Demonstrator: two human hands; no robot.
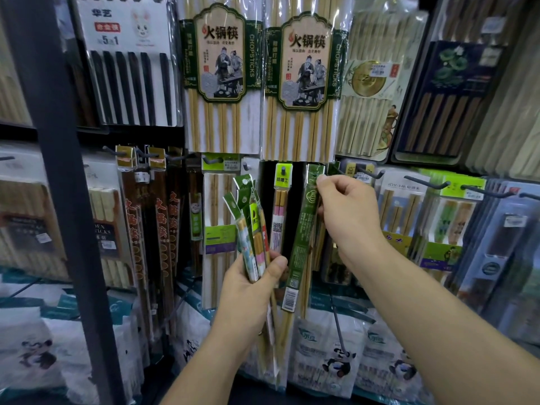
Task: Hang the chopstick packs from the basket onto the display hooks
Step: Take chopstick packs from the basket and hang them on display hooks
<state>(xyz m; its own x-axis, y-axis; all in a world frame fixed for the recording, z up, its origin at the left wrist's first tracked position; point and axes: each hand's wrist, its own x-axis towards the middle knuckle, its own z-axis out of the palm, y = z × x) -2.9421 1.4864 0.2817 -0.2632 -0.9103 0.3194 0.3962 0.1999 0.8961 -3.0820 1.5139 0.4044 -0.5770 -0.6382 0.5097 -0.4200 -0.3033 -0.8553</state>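
Hanging step. Right hand pinches green chopstick pack, right of hung pink-banded pack; left hand grips spare packs, lower left. Next: hole onto display hook.

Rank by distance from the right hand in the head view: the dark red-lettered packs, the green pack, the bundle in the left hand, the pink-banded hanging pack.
1. green pack, pinched by the right hand itself.
2. pink-banded pack, hanging just left of the green one.
3. bundle, gripped in the left hand, further left.
4. dark red-lettered packs, far left.
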